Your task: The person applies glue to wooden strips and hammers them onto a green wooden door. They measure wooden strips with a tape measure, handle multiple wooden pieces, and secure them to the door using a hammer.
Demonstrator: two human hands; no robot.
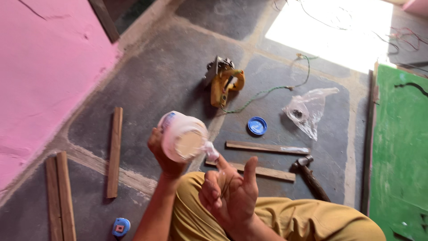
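Tilting a white glue tub (183,136) in my left hand (164,154), I've got my fingers wrapped round its side, mouth turned toward me so the pale glue inside shows. My right hand (232,192) sits just below and beside it, palm up, thumb standing out, the other fingers loosely curled; its forefinger reaches up to the tub's rim, where a white dab (211,153) clings at the tip, pinching nothing that I can make out. Both hands hover over my knee in mustard-yellow trousers (294,218). Down on the grey floor (169,76), the blue lid (257,126) lies well apart from the tub, beyond two thin wooden strips (266,147), one of them smeared with glue. A hammer (307,174) rests by the strips' right ends, a clear plastic bag (307,109) past it. Farther off there's a yellow power saw (225,80) with its green cord (267,91). Off to my left, another wooden strip (115,151), a pair of slats (60,196) and a blue tape measure (120,226) near the pink wall (40,76). A green board (401,147) stands at my right.
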